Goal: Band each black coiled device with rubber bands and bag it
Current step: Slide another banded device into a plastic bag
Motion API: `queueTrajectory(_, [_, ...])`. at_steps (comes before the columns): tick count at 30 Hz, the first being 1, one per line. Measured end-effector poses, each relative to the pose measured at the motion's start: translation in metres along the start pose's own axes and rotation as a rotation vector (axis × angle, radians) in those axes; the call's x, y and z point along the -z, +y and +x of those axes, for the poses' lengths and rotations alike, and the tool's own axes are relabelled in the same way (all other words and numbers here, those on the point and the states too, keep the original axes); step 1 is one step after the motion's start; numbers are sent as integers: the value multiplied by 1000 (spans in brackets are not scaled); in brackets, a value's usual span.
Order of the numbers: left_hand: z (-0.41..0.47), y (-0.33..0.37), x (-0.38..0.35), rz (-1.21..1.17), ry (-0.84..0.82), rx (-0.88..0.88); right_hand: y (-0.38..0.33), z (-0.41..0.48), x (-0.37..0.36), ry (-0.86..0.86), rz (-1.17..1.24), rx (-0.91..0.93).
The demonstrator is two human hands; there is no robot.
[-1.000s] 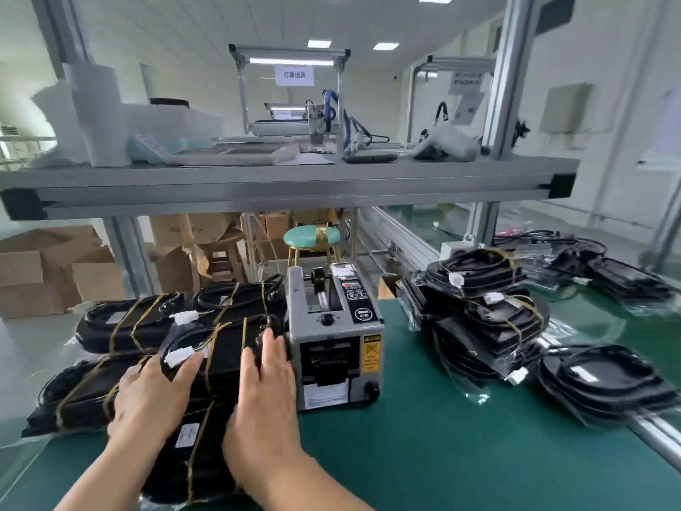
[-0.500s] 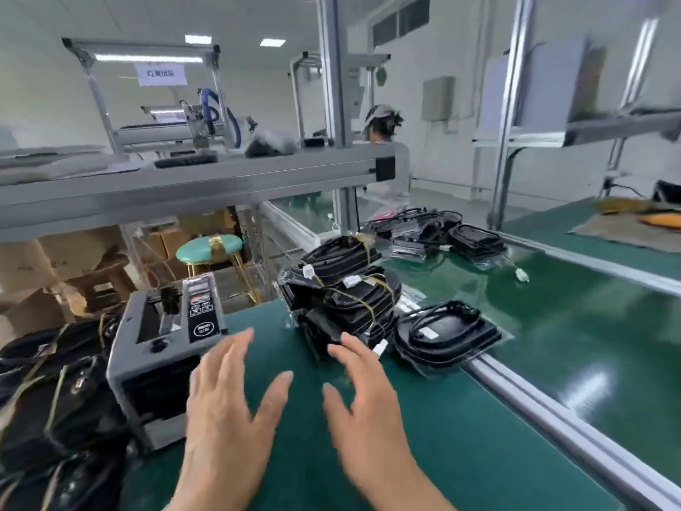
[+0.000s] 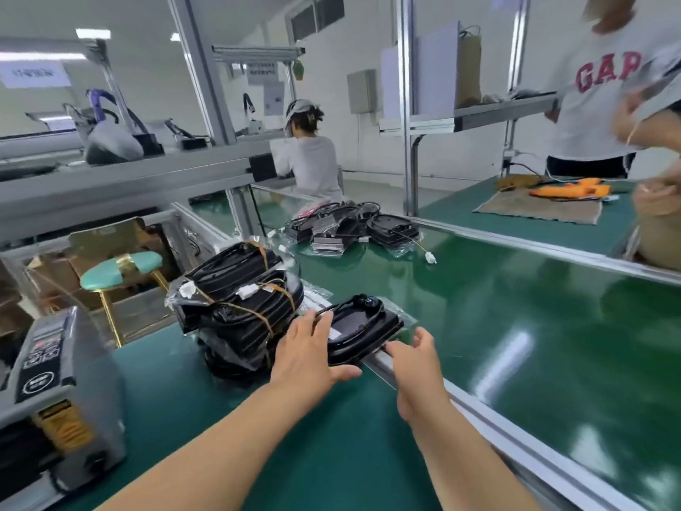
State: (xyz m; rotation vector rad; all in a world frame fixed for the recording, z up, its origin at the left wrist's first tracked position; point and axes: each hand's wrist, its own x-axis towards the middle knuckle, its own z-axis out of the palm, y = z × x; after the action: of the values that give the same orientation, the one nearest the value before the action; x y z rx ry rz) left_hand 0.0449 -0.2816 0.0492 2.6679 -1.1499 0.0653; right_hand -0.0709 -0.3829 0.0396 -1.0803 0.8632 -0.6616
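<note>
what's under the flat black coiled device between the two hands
The flat black coiled device lies across a silver aluminium rail, with crinkled clear plastic showing at its right edge. Whether that plastic runs fully beneath is hidden by the device.

A grey machine (image 3: 62,400) with a yellow sticker sits on the green table (image 3: 331,455). Just behind the machine stands a stool (image 3: 121,269) with a blue-green seat and gold legs. Far behind the machine, a person in a cap (image 3: 309,156) sits with their back turned. Far to the machine's right, orange tools (image 3: 571,188) lie on a brown cloth (image 3: 541,212), near a person in a white shirt (image 3: 597,105).
</note>
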Motion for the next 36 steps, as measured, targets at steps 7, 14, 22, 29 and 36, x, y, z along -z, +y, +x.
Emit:
queueTrajectory(7, [17,9,-13,106,-144,51,13,10,-4,-74,131,-133])
queueTrajectory(14, [-18,2,-1,83,-66,-2,1,-2,6,-144,251,-178])
queueTrajectory(22, [-147,-40,10,-87,296,-99,5,-83,-36,-488,460,-136])
queueTrajectory(29, [-244,-131,67,-44,438,-203,12,-122,-63,-831,452,-275])
queueTrajectory(36, [-288,-190,119,254,357,-193,6,-106,-105,-1165,-100,-282])
